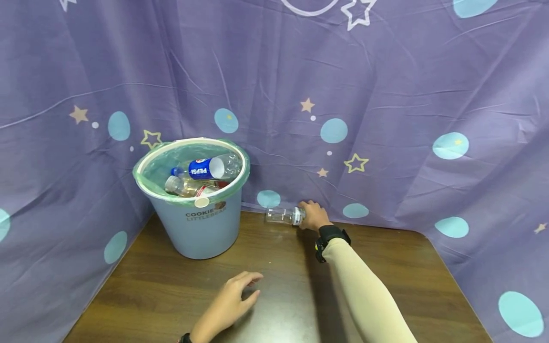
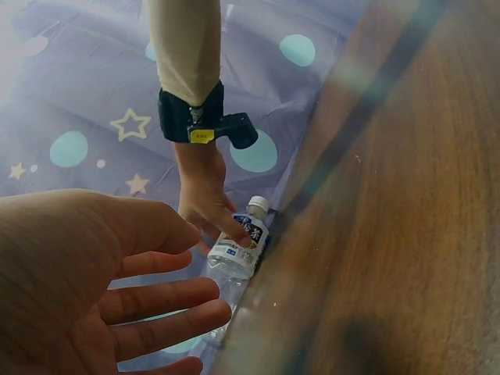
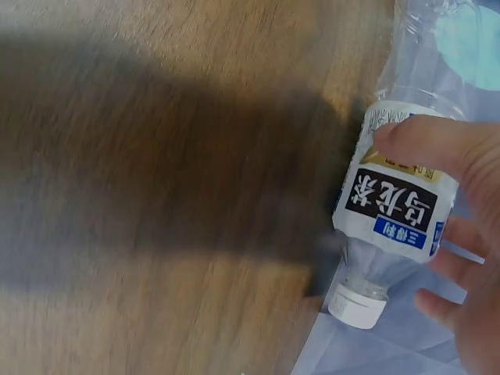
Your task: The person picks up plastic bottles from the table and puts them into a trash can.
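Note:
A clear plastic bottle (image 1: pixel 280 216) with a white label and white cap lies on its side at the table's back edge, against the curtain. My right hand (image 1: pixel 314 215) grips it around the label, thumb on the near side and fingers behind, as the right wrist view shows with the bottle (image 3: pixel 398 199). Nearer the front, my left hand (image 1: pixel 233 296) hovers over the table with its fingers relaxed and apart, holding nothing. In the left wrist view the left hand's fingers (image 2: pixel 168 301) overlap the far end of the bottle.
A blue-grey bucket (image 1: pixel 201 228) with a green liner stands at the back left, holding several bottles, among them a Pepsi bottle (image 1: pixel 201 168). The brown wooden table (image 1: pixel 274 290) meets a purple patterned curtain (image 1: pixel 399 105) behind and at the sides.

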Available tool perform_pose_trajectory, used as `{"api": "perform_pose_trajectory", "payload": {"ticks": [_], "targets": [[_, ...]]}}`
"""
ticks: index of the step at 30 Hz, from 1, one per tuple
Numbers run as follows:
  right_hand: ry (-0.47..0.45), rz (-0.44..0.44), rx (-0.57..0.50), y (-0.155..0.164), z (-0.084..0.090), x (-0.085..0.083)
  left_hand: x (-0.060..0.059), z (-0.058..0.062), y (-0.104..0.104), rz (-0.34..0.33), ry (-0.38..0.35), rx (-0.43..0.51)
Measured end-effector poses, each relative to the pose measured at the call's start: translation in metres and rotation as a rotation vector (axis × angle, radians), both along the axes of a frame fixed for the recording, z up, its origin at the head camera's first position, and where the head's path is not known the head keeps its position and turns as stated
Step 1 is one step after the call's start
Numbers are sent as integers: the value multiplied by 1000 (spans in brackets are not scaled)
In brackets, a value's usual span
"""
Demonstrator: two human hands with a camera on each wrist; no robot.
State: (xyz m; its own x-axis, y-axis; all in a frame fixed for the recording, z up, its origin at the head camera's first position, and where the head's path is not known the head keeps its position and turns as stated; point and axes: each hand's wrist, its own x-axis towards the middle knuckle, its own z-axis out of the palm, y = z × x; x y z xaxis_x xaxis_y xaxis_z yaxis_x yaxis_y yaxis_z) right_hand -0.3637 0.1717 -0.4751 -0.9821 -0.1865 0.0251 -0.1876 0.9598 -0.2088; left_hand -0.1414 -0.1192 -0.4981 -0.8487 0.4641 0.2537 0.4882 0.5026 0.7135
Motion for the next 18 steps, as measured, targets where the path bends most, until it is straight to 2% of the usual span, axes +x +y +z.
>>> {"api": "perform_pose_trajectory", "payload": {"ticks": [8,14,18], "targets": [[2,-30,49,-6,-13,0,3,-4,4,-14,-10,8],[4,-47,57,-11,-16,2,4,-5,6,2,-4,0],[-29,-45,58,-11,-18,1,4,-6,8,2,-3,-3]]}}
